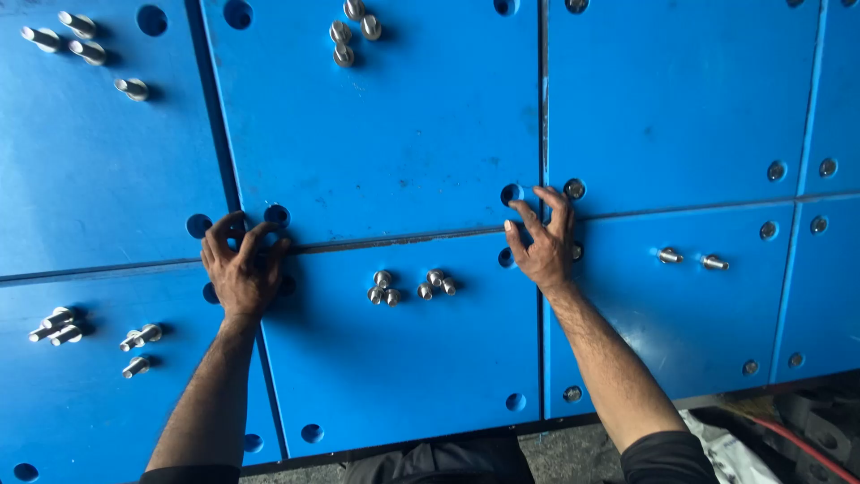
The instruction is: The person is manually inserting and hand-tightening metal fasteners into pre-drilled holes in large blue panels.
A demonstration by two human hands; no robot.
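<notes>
Large blue panels lie side by side below me. My left hand (240, 269) rests with curled fingers on the far left corner of the near middle panel (403, 358), by a round hole (277, 215). My right hand (543, 242) presses on the same panel's far right corner, fingers reaching the seam and a hole (511, 194) of the far middle panel (385, 125). Neither hand holds a loose object. Several loose steel bolts (408, 285) lie on the near middle panel between my hands.
More bolts lie in clusters: top left (81, 45), top middle (352, 31), lower left (90, 336), and two on the right panel (690, 260). Some right-hand holes have seated bolts (574, 189). A red hose (788, 439) lies on the floor at bottom right.
</notes>
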